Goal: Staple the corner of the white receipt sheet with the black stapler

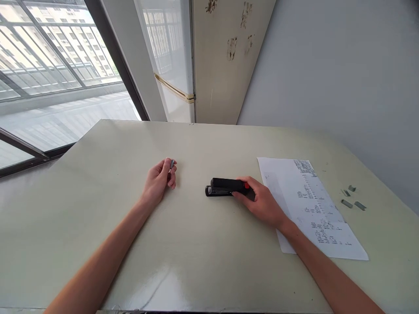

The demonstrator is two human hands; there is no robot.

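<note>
Right hand (262,201) grips stapler (225,184) — one end (red-marked) partly hidden.

left hand (157,179) and right hand (262,200) are bare, with slim, tapering forearms (113,250).

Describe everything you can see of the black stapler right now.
The stapler is mostly black, with a bright red part at its rear. The surface looks like plastic or painted metal. A blocky upper arm sits over a slimmer base, whose tip juts out past it and has a small greyish detail. It appears upright on the table, nose toward picture left, beside the printed sheet. The right hand grips and partly hides its rear.
</note>
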